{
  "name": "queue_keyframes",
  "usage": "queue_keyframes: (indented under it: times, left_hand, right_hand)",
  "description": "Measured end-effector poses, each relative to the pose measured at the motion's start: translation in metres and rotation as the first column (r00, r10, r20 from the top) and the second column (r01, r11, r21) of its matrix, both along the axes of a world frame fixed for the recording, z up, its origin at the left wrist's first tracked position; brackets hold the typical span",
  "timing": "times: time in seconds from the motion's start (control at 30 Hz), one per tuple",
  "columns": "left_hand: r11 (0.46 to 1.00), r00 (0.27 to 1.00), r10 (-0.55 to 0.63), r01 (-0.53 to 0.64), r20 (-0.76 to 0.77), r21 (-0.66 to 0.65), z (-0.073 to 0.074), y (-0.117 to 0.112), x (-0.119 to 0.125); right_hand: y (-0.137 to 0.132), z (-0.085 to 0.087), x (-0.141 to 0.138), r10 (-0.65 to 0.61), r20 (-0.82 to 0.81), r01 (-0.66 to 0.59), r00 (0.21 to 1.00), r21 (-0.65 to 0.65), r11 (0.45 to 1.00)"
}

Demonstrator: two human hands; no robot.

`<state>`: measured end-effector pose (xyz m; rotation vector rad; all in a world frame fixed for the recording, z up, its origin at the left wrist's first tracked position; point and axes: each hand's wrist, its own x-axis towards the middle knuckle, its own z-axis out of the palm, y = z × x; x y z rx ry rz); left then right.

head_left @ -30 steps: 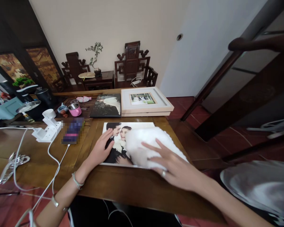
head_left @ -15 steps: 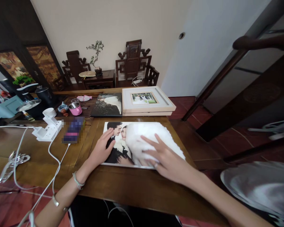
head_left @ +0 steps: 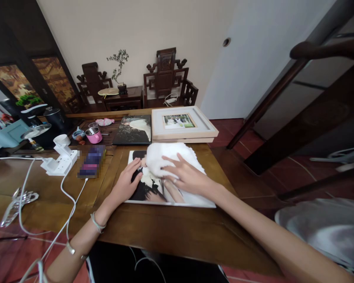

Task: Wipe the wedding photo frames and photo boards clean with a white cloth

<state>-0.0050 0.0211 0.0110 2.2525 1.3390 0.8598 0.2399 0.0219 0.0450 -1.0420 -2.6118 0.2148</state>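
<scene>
A photo panel of a couple lies flat on the wooden table, its upper and right parts covered by a fluffy white cloth. My right hand presses and holds this cloth against the panel, its fingers partly spread over the top; the thumb is hard to see. My left hand rests at the panel's left edge, open, its fingers stretched over the picture and holding nothing.
Behind the panel lie a dark photo panel and stacked pale frames. To the left are a phone, a white power strip with cables, a pink cup and a silvery object. The table's right edge is close.
My right hand has moved left and away from me across the panel, and the white cloth has shifted with it, uncovering the lower right. My left hand stays nearly where it was.
</scene>
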Motion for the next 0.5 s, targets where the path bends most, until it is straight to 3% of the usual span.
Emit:
queue_keyframes:
  times: [0.1, 0.17, 0.4, 0.5]
  left_hand:
    - [1.0, 1.0, 0.009, -0.009, -0.008, -0.008, 0.002, 0.003, -0.001]
    - [1.0, 1.0, 0.007, -0.007, -0.01, -0.009, 0.003, 0.004, -0.002]
    - [1.0, 1.0, -0.017, 0.017, -0.017, 0.011, 0.003, 0.007, -0.003]
    - [0.999, 0.999, -0.029, 0.029, -0.016, 0.016, 0.002, 0.008, -0.005]
  right_hand:
    - [0.022, 0.002, -0.01, -0.036, -0.021, 0.036, 0.999, -0.007, 0.999]
    - [0.017, 0.002, -0.014, -0.038, -0.023, 0.037, 0.999, -0.024, 0.999]
    - [-0.078, 0.006, -0.01, 0.107, -0.064, -0.114, 0.992, -0.126, 0.985]
    - [-0.09, 0.008, -0.007, 0.153, -0.056, -0.159, 0.987, -0.144, 0.977]
